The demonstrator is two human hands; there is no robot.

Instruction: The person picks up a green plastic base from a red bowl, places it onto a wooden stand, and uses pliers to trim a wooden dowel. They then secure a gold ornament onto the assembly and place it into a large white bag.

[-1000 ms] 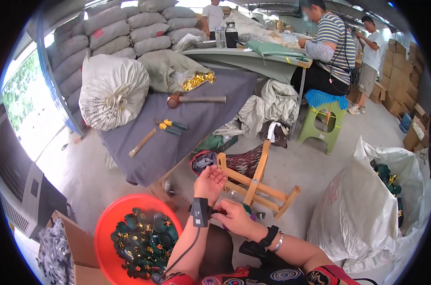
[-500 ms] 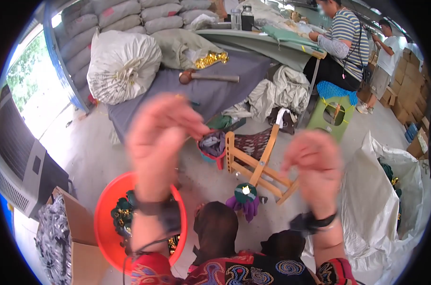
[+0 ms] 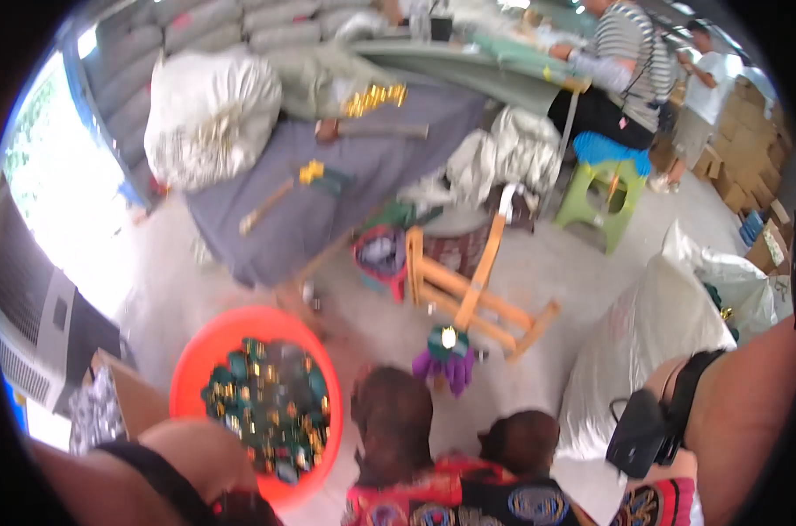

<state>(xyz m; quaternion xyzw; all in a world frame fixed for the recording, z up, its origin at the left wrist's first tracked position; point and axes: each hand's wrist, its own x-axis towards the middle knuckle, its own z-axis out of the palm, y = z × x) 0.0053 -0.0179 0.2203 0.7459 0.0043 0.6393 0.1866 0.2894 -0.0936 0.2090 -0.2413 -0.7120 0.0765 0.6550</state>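
Observation:
Both my arms are raised close to the view, and the fingers of both hands are cut off by its edges. The back of my left hand point(image 3: 60, 473) is at the lower left, beyond a black wristband point(image 3: 148, 469). Nearest to that arm stands an orange basin point(image 3: 190, 351) with many dark green and gold pieces point(image 3: 266, 394) inside. At the far right is my right hand point(image 3: 757, 412), large and blurred, past a black strap with a small black device point(image 3: 639, 434). Behind it stands a white woven sack point(image 3: 617, 342) with green and gold pieces in its mouth. I cannot see anything held.
A wooden frame point(image 3: 477, 298) sits on the floor, beside a green-topped purple object point(image 3: 446, 368). Ahead, a grey cloth-covered surface point(image 3: 371, 167) bears a wooden-handled mallet point(image 3: 371, 130) and a stuffed sack point(image 3: 209, 118). A person point(image 3: 626, 61) sits on a green stool point(image 3: 601, 202).
Both my hands have moved from the middle of the view outward to its left and right edges, uncovering the basin and a wooden-handled tool on the grey cloth. The view has shifted slightly.

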